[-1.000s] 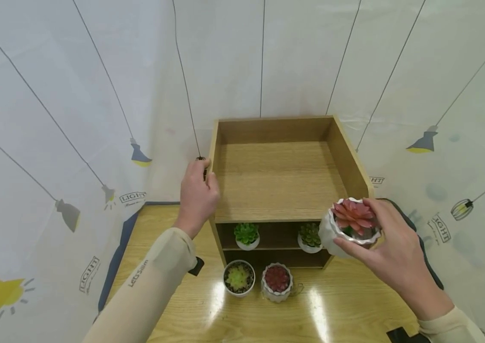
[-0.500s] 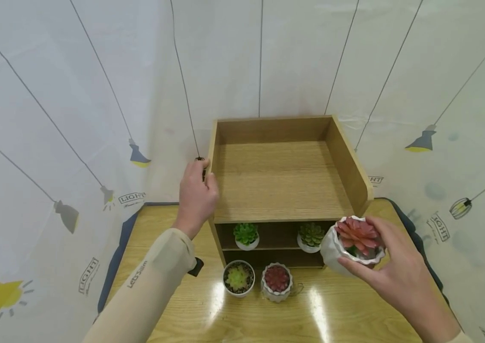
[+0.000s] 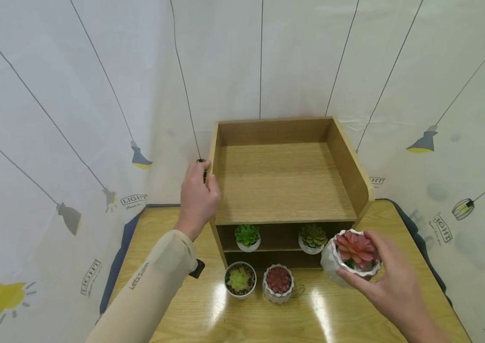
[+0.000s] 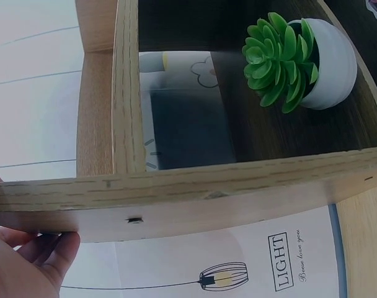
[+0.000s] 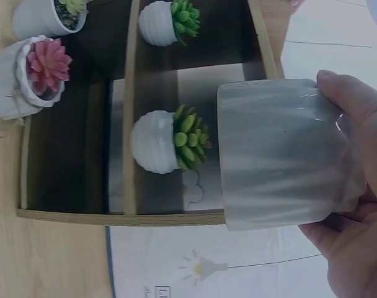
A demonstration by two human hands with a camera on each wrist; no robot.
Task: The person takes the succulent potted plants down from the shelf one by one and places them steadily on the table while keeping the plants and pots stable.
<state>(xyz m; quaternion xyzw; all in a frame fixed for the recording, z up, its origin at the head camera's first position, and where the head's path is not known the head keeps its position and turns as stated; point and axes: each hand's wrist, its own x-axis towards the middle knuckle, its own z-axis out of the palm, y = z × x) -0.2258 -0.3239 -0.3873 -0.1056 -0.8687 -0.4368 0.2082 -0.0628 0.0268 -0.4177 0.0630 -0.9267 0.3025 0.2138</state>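
Observation:
My right hand (image 3: 379,276) grips a white ridged pot holding a red succulent (image 3: 351,255), just above the table in front of the shelf's right end. In the right wrist view the pot's white wall (image 5: 281,155) fills the middle, my fingers (image 5: 350,205) curled round it. My left hand (image 3: 197,195) holds the left side wall of the wooden shelf unit (image 3: 285,190); its fingers (image 4: 27,261) show under the board edge. Two green succulents in white pots (image 3: 247,237) (image 3: 312,237) stand on the lower shelf.
On the wooden table (image 3: 353,314) in front of the shelf stand a yellow-green succulent (image 3: 239,280) and a dark red one (image 3: 278,282). White printed curtains (image 3: 54,119) close in behind and at both sides. The shelf's top tray holds nothing.
My right hand has carried the red succulent pot down from beside the shelf's top right corner to just above the table. The left hand has stayed on the shelf's side.

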